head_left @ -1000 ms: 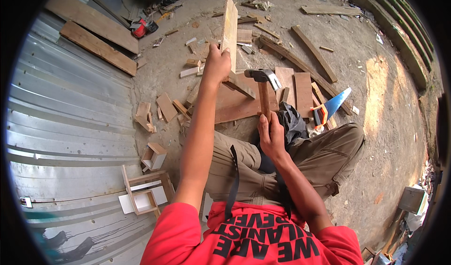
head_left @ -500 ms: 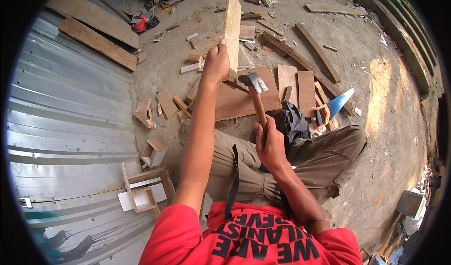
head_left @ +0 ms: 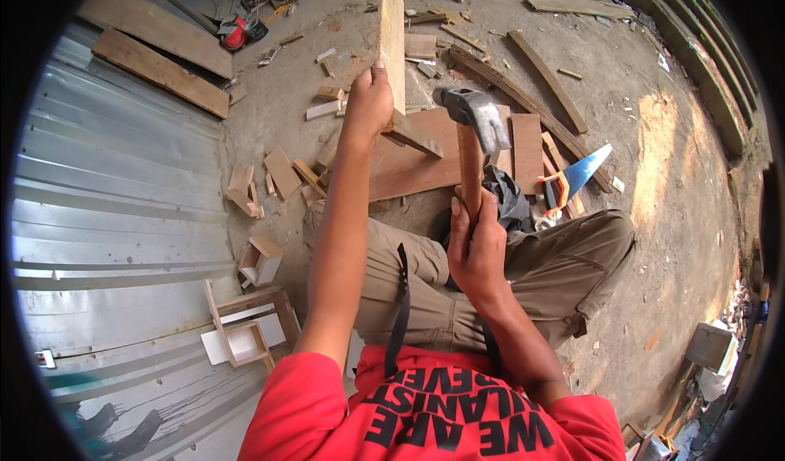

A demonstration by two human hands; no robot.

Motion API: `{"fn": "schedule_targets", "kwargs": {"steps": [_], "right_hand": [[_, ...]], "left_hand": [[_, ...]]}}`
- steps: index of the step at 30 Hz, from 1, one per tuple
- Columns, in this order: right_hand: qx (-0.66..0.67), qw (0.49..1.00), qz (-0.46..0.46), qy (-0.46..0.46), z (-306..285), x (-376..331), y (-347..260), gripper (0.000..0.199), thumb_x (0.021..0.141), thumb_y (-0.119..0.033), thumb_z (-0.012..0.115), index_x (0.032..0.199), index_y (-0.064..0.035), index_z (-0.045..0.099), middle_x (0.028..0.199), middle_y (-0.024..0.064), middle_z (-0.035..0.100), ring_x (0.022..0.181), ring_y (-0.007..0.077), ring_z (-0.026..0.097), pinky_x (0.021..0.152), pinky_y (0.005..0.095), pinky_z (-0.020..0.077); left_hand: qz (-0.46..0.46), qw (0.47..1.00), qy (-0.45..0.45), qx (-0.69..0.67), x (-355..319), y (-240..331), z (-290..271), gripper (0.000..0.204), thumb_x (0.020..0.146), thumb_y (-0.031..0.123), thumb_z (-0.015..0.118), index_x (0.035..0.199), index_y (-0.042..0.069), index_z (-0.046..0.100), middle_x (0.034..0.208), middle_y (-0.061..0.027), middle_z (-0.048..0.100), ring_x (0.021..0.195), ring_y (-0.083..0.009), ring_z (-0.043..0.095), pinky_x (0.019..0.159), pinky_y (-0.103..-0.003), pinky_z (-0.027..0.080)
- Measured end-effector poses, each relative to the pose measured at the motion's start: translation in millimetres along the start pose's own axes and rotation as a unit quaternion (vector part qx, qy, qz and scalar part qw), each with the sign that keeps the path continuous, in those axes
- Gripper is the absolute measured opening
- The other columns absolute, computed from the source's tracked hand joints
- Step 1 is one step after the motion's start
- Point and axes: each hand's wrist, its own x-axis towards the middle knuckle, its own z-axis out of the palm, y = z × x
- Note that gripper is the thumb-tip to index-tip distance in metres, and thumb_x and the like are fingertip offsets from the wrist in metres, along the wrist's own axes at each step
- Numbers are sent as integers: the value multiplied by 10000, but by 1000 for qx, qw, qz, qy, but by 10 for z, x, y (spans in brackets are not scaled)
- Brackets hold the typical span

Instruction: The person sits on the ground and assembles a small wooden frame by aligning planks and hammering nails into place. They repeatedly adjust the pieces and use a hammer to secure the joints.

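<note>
Judging by how things lie, the work seems partway along: a long board (head_left: 393, 44) and a short crosspiece (head_left: 415, 136) meet at an angle and look already joined, though no nail can be made out, so how firmly they are fixed cannot be told. What appears to be left is more hammering at that joint, while a reddish-brown plywood panel (head_left: 421, 171) lies loose beneath it on the ground. Taking twelve o'clock as straight ahead of the seated person, an open-fronted box (head_left: 260, 261) sits at ten and a wooden frame (head_left: 249, 326) at nine, both apart from the piece in hand; a handsaw (head_left: 582, 172) rests at one. The left hand (head_left: 370, 105) is closed around the near part of the long board, thumb pointing up its edge, the other fingers mostly hidden; the board runs on toward twelve beyond them, and the crosspiece juts out toward four. The right hand (head_left: 477, 252) has its fingers wrapped about the wooden handle of a claw hammer (head_left: 472, 158), whose head stands at twelve from the grip, claw toward four, apart from the crosspiece in this view.
</note>
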Motion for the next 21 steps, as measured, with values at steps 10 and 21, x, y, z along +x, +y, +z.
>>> {"fn": "schedule_targets", "kwargs": {"steps": [10,21], "right_hand": [[22,998,45,-44,76,-56,99,219,998,-43,531,1175,34,425,727,247,604,637,433,641,550,439,471],[59,986,134,-77,106,-127,265,198,1047,-179,497,1096,8,450,640,226,552,560,406,597,527,444,435]], "left_hand": [[58,997,31,36,-5,14,-28,479,1061,322,366,966,-90,594,811,-276,620,745,-395,574,770,-450,469],[119,988,80,63,-33,-102,-54,460,1050,298,377,913,-96,570,786,-297,588,737,-428,563,740,-470,454]]}}
